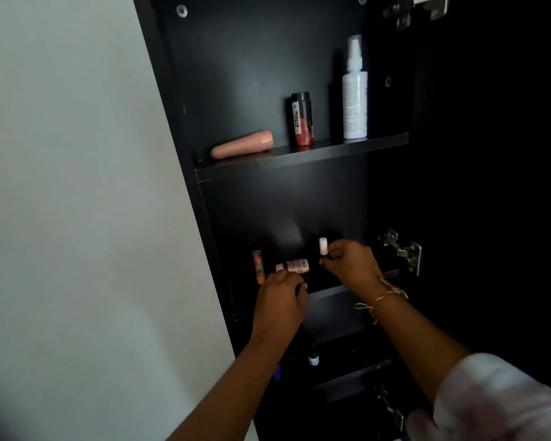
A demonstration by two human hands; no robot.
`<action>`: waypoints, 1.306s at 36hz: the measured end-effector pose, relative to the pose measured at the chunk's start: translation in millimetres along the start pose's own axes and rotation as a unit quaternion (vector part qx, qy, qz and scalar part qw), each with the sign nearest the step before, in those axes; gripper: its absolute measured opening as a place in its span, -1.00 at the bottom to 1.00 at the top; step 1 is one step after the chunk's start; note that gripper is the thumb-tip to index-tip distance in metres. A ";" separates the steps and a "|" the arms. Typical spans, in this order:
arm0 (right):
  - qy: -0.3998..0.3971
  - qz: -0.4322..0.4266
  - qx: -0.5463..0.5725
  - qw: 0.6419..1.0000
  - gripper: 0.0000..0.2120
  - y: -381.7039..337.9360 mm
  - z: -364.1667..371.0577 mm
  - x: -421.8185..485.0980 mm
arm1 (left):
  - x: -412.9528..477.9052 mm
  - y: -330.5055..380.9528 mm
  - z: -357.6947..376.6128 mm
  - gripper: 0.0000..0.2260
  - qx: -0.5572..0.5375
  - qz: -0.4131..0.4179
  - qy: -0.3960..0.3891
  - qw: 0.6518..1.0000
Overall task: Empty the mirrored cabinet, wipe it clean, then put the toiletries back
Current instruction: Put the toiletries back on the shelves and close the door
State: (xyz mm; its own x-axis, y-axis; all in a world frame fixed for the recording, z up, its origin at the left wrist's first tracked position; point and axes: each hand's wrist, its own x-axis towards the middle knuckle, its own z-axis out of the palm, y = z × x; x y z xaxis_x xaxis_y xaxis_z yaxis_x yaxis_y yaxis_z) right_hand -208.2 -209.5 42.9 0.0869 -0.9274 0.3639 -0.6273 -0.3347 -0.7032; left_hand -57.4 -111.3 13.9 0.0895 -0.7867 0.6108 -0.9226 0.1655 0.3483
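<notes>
The black cabinet stands open. Its upper shelf holds a pink tube lying on its side, a black-and-red can and a tall white spray bottle. On the middle shelf stand an orange-tipped stick and a small pink-capped bottle lying down. My right hand pinches a small dark bottle with a white cap held upright. My left hand curls at the shelf's front edge around something dark; what it holds is hidden.
A pale wall is on the left. Metal hinges sit at the cabinet's right side by the dark open door. A small dark bottle stands on the lower shelf beneath my left wrist.
</notes>
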 end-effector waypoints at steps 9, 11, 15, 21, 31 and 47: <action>-0.016 0.006 0.017 1.000 -0.64 10.4 5.3 2.1 | -3.4 -2.9 3.7 -0.89 -0.010 0.012 0.018 1.000; -0.010 0.003 0.040 0.999 -0.61 11.8 3.9 -4.2 | -6.9 0.6 2.6 -0.86 -0.010 0.034 0.038 0.999; 0.103 -0.056 0.077 0.990 -0.71 11.3 -4.8 -30.7 | -20.8 12.8 3.3 -0.87 -0.032 0.103 0.045 0.993; 0.211 -0.111 0.087 0.967 -0.92 30.5 -9.0 -92.5 | -61.1 24.1 32.2 -0.84 -0.098 0.146 -0.040 0.984; 0.060 0.072 -0.127 0.987 -0.84 147.2 28.7 -204.8 | -160.3 21.0 105.5 -0.74 -0.148 0.056 -0.242 0.957; -0.340 0.282 -0.193 0.876 -0.63 297.4 109.6 -297.9 | -264.2 -0.7 206.3 -0.80 -0.132 -0.191 -0.472 0.851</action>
State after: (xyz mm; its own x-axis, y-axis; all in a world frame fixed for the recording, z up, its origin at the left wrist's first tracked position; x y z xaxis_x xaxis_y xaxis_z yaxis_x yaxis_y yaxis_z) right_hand -335.8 -51.0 -341.5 0.0377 -0.8567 -0.5145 -0.9229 0.1677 -0.3467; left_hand -157.8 -26.3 -294.4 -0.0923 -0.9197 -0.3816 -0.7671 -0.1787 0.6161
